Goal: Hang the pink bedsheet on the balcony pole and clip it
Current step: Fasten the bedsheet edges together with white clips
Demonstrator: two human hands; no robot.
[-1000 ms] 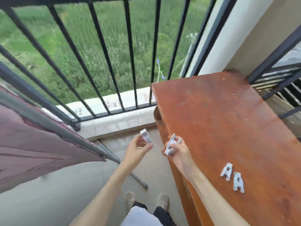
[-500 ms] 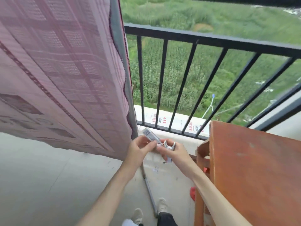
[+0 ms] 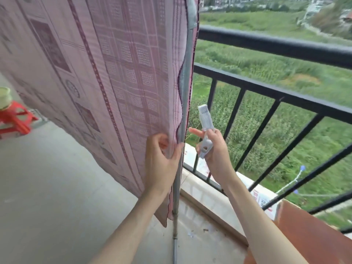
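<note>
Your left hand [image 3: 162, 162] pinches the checked pink bedsheet [image 3: 106, 73] at the pole [image 3: 179, 168]; your right hand [image 3: 215, 155] grips grey clips [image 3: 205, 130], possibly two; black railing [image 3: 266, 88] just beyond.

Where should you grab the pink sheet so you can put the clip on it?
Pinch the pink bedsheet at its edge along the pole, as the left hand does, from the balcony side. There the cloth lies folded over the pole, leaving the railing side free for the clip in the right hand.
</note>
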